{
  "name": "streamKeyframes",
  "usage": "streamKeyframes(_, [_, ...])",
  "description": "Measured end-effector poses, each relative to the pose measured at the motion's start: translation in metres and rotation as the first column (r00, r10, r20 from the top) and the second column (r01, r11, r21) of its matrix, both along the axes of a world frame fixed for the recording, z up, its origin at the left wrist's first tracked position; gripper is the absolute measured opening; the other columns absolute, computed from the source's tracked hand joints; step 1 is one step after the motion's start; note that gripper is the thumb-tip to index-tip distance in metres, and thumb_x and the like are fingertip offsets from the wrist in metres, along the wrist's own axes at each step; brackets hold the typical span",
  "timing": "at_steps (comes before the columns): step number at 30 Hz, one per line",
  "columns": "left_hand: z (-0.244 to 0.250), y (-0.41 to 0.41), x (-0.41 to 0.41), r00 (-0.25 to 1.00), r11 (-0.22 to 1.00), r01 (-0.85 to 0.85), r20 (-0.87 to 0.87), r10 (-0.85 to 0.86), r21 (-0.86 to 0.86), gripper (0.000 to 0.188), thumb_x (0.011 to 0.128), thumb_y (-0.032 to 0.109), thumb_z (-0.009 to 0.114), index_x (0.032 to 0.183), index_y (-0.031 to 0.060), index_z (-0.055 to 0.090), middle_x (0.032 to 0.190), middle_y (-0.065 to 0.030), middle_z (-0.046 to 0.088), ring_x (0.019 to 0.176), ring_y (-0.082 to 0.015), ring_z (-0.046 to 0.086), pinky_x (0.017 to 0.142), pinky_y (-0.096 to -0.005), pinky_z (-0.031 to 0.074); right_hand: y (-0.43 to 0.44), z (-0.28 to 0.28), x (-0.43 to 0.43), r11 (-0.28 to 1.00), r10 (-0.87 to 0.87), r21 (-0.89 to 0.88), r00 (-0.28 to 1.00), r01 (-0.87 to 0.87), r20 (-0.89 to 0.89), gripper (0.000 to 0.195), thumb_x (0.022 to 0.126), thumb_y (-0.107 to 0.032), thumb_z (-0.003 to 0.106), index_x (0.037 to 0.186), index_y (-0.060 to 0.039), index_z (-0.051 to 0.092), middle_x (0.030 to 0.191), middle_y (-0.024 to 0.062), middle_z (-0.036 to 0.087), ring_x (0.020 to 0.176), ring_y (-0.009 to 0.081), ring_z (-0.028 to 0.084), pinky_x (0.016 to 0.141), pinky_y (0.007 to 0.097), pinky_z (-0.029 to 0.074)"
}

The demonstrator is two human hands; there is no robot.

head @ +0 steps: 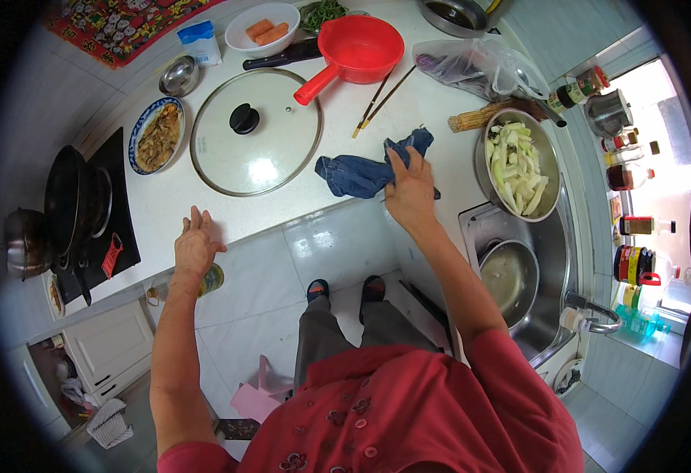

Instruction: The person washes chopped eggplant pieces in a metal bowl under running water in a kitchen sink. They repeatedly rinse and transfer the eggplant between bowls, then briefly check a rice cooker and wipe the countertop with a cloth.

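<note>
My right hand (409,188) grips one end of a crumpled dark blue cloth (354,174) lying at the front edge of the white countertop (251,222). Over the counter's edge at the left, my left hand (197,241) is spread and holds nothing; whether it touches the surface I cannot tell. Beyond the cloth lie two chopsticks (381,106) and a red plastic ladle (364,50). Between the ladle and my left hand rests a large glass lid (227,151) with a black knob. A steel bowl (549,198) of cut pale green vegetable stands right of the cloth.
At the left are a blue-rimmed plate of food (157,137) and a black wok (67,201) on the cooktop. A kitchen knife (280,57) lies near a white bowl with carrots (240,29). The sink (552,331) with a metal basin (508,284) is at the right.
</note>
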State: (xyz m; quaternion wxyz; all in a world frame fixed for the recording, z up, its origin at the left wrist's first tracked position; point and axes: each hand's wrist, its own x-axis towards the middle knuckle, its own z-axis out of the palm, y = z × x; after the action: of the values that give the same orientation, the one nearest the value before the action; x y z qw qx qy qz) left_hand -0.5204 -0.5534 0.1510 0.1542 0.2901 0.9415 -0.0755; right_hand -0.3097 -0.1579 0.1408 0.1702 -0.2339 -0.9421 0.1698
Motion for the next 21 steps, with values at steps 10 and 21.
streamKeyframes(10, [-0.008,-0.017,-0.003,0.997,0.994,0.072,-0.006,-0.071,0.084,0.088,0.072,0.027,0.081,0.146,0.0006,0.044,0.155,-0.0315,0.032,0.136,-0.0509,0.043,0.110,-0.0458,0.044,-0.057,-0.001,-0.038,0.937,0.336,-0.121,0.941,-0.328,0.047,0.036,0.072,-0.014,0.073,0.105,-0.0008,0.067,0.125,0.0177,0.057,0.123,0.0398,0.049,0.102,0.0463,0.045])
streamKeyframes(21, [0.017,0.003,0.005,0.999,0.998,-0.015,0.035,0.017,-0.067,0.091,0.073,0.034,0.081,0.149,0.0023,0.043,0.159,-0.0273,0.029,0.140,-0.0464,0.041,0.112,-0.0425,0.042,0.070,0.037,-0.016,0.997,-0.042,0.068,0.996,0.047,-0.081,0.044,0.075,-0.003,0.068,0.118,0.0026,0.060,0.127,0.0226,0.058,0.119,0.0417,0.055,0.100,0.0486,0.045])
